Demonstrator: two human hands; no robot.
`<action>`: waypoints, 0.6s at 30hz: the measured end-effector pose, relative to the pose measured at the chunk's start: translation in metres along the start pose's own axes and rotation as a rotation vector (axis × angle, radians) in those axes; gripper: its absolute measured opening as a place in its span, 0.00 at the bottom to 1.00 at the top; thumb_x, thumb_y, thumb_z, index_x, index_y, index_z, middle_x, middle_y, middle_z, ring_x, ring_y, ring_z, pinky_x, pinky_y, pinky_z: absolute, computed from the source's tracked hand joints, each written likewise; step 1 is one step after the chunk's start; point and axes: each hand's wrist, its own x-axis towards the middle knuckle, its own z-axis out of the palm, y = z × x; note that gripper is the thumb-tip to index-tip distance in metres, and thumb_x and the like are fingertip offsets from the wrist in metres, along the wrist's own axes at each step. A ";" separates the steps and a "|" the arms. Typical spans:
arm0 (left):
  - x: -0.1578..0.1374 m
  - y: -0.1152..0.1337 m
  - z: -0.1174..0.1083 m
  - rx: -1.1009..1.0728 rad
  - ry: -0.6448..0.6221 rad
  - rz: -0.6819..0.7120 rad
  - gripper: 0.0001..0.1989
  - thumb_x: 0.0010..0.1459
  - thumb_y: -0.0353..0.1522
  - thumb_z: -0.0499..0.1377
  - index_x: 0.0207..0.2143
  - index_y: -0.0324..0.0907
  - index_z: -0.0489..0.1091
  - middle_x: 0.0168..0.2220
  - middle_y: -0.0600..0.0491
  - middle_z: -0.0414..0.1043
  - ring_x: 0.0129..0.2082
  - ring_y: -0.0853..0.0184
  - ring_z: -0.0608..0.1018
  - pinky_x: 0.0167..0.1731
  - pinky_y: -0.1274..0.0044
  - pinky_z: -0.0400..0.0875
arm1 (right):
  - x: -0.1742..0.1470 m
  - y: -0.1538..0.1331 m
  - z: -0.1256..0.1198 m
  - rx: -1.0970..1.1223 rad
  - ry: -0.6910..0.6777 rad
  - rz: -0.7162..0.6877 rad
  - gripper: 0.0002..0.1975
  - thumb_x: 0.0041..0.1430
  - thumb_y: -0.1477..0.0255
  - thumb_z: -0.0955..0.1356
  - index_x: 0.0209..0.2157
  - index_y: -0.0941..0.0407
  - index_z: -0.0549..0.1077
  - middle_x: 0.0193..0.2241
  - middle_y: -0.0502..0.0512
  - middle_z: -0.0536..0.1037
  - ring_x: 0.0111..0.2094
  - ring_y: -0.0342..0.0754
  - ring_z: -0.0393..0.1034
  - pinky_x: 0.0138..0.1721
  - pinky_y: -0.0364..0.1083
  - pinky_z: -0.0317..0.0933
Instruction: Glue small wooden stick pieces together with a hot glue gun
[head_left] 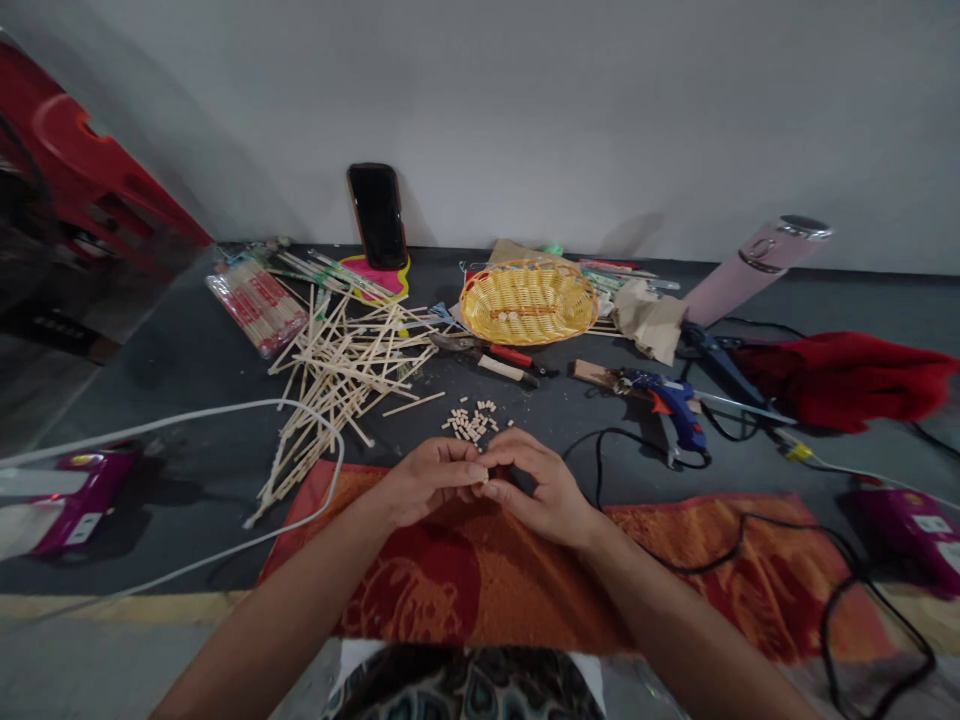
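Fingertips of my left hand (442, 478) and my right hand (536, 488) meet over the orange towel (525, 580). Both pinch a small pale wooden piece (484, 477) between them; fingers cover most of it. Just beyond my fingers lies a pile of short cut wooden stick pieces (472, 420). A single wooden stick (414, 404) rests to the left of the pile. Farther left spreads a loose heap of long wooden sticks (337, 370). Pliers (487, 360) with red and white handles lie behind the cut pieces.
A yellow woven basket (529, 305) stands at the back. To the right are a blue glue gun (675, 405), a pink flask (757, 265) and a red cloth (847, 375). A phone (377, 215) leans on the wall. White (337, 470) and black cables (720, 565) cross the table.
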 end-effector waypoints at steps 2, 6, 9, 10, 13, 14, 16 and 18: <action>0.000 0.000 0.000 -0.005 -0.002 -0.007 0.10 0.46 0.33 0.68 0.25 0.35 0.71 0.22 0.54 0.72 0.22 0.75 0.72 0.26 0.83 0.62 | 0.000 0.000 0.000 0.003 0.003 -0.008 0.10 0.58 0.73 0.69 0.42 0.55 0.73 0.37 0.57 0.72 0.40 0.47 0.68 0.43 0.48 0.64; 0.001 -0.001 -0.001 -0.011 -0.021 -0.002 0.10 0.46 0.33 0.67 0.25 0.35 0.71 0.22 0.54 0.72 0.22 0.75 0.72 0.26 0.83 0.62 | -0.001 0.000 0.000 0.002 -0.006 -0.005 0.09 0.59 0.73 0.68 0.42 0.55 0.73 0.37 0.56 0.72 0.40 0.47 0.68 0.42 0.48 0.65; 0.001 -0.002 -0.002 -0.005 -0.024 0.001 0.10 0.47 0.33 0.67 0.25 0.35 0.71 0.22 0.54 0.72 0.22 0.75 0.72 0.26 0.82 0.62 | -0.001 0.000 0.000 -0.005 -0.007 -0.007 0.09 0.58 0.73 0.68 0.42 0.55 0.73 0.37 0.56 0.72 0.40 0.47 0.68 0.43 0.48 0.64; 0.001 -0.002 -0.002 -0.004 -0.023 0.001 0.10 0.47 0.32 0.67 0.25 0.35 0.71 0.22 0.54 0.72 0.22 0.75 0.72 0.26 0.83 0.62 | -0.001 0.000 0.000 -0.007 -0.006 -0.010 0.09 0.59 0.72 0.68 0.42 0.55 0.73 0.37 0.56 0.73 0.40 0.47 0.68 0.43 0.48 0.64; 0.001 -0.001 -0.002 -0.009 -0.026 0.001 0.10 0.47 0.32 0.67 0.25 0.35 0.71 0.21 0.54 0.72 0.22 0.76 0.71 0.26 0.83 0.61 | -0.001 0.000 0.000 -0.017 -0.005 -0.013 0.08 0.59 0.71 0.68 0.42 0.55 0.73 0.37 0.56 0.73 0.40 0.47 0.68 0.43 0.48 0.65; 0.001 -0.001 -0.002 -0.009 -0.025 0.002 0.10 0.47 0.32 0.67 0.25 0.35 0.71 0.21 0.54 0.71 0.22 0.76 0.71 0.26 0.83 0.61 | 0.000 0.000 0.000 -0.022 -0.004 -0.014 0.08 0.59 0.71 0.68 0.42 0.55 0.72 0.37 0.56 0.72 0.40 0.47 0.68 0.43 0.48 0.65; 0.001 -0.002 -0.002 -0.003 -0.021 0.010 0.10 0.47 0.33 0.67 0.25 0.35 0.71 0.21 0.54 0.71 0.22 0.75 0.71 0.26 0.82 0.61 | 0.000 0.000 0.000 -0.036 -0.004 -0.016 0.09 0.60 0.71 0.67 0.42 0.55 0.72 0.37 0.56 0.72 0.40 0.47 0.68 0.42 0.48 0.65; 0.001 -0.002 -0.002 -0.005 -0.014 0.030 0.11 0.47 0.34 0.68 0.25 0.35 0.72 0.23 0.54 0.71 0.22 0.75 0.71 0.26 0.82 0.62 | 0.001 -0.001 -0.001 -0.057 0.001 -0.017 0.08 0.60 0.72 0.67 0.42 0.55 0.72 0.36 0.56 0.72 0.40 0.47 0.68 0.42 0.48 0.65</action>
